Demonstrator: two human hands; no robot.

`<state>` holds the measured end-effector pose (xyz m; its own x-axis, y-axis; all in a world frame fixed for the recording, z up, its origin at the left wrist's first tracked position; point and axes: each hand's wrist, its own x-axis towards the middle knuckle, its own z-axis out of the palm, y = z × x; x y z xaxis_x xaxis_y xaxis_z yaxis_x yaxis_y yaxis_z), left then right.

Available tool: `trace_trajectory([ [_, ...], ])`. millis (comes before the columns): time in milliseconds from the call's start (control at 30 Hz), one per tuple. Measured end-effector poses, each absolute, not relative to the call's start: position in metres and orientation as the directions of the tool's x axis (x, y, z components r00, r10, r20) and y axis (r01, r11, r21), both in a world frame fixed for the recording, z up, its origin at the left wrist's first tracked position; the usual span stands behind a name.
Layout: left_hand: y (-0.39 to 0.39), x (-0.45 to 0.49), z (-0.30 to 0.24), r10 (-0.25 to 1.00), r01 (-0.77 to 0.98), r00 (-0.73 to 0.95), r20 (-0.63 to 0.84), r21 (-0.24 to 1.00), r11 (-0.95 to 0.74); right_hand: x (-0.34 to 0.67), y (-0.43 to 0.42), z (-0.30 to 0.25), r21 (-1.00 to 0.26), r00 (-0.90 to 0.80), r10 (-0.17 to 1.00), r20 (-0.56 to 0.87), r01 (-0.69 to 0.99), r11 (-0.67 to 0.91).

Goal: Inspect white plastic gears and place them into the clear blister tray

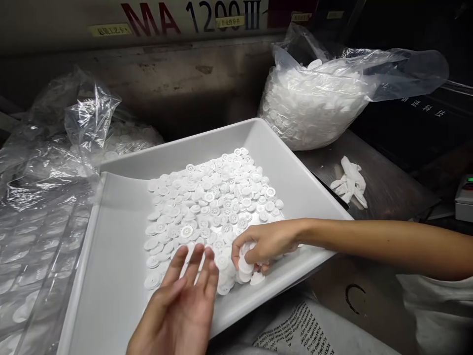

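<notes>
A shallow white tray (111,246) sits tilted in front of me, holding a single-layer spread of small white perforated plastic discs (210,207). My right hand (268,241) reaches in from the right and pinches a small stack of the discs (246,264) at the tray's near side. My left hand (181,305) is open with its fingers spread, just over the near edge of the spread. It holds nothing, and its fingertips are at or just above the discs.
A clear plastic bag full of white discs (314,103) stands at the back right, on a steel surface (391,172) with crumpled white gloves (349,182). Clear plastic bags (44,172) lie at the left. A printed white bag (306,330) lies below the tray.
</notes>
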<state>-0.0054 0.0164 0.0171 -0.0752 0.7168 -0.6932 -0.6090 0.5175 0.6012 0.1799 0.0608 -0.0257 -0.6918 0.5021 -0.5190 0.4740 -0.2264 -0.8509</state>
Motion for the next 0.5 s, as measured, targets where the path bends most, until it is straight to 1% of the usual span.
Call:
trace_trajectory([
  [67, 0.022, 0.011, 0.019, 0.704, -0.641, -0.044, -0.709, 0.561, 0.525, 0.180, 0.062, -0.014, -0.893, -0.664, 0.616, -0.423, 0.422, -0.158],
  [100, 0.023, 0.017, 0.018, 0.708, -0.653, -0.013, -0.706, 0.542, 0.529, 0.179, 0.061, -0.007, -0.910, -0.642, 0.679, -0.357, 0.402, -0.098],
  [167, 0.024, 0.025, 0.016, 0.724, -0.686, 0.063, -0.687, 0.497, 0.531, 0.175, 0.058, 0.007, -0.922, -0.598, 0.778, -0.193, 0.382, 0.065],
  [200, 0.023, 0.028, 0.014, 0.726, -0.706, 0.095, -0.681, 0.468, 0.531, 0.170, 0.055, 0.013, -0.909, -0.585, 0.804, -0.106, 0.385, 0.160],
  [267, 0.022, 0.030, 0.012, 0.705, -0.742, 0.116, -0.700, 0.410, 0.530, 0.158, 0.047, 0.018, -0.842, -0.586, 0.809, 0.040, 0.417, 0.343],
  [333, 0.022, 0.028, 0.010, 0.678, -0.764, 0.082, -0.730, 0.391, 0.513, 0.145, 0.040, 0.017, -0.745, -0.609, 0.781, 0.137, 0.456, 0.486],
  [400, 0.023, 0.026, 0.008, 0.675, -0.776, 0.078, -0.734, 0.380, 0.503, 0.136, 0.035, 0.012, -0.655, -0.624, 0.754, 0.206, 0.485, 0.580],
  [500, 0.026, 0.023, 0.006, 0.667, -0.796, 0.145, -0.731, 0.314, 0.518, 0.134, 0.033, 0.004, -0.572, -0.617, 0.734, 0.284, 0.505, 0.646],
])
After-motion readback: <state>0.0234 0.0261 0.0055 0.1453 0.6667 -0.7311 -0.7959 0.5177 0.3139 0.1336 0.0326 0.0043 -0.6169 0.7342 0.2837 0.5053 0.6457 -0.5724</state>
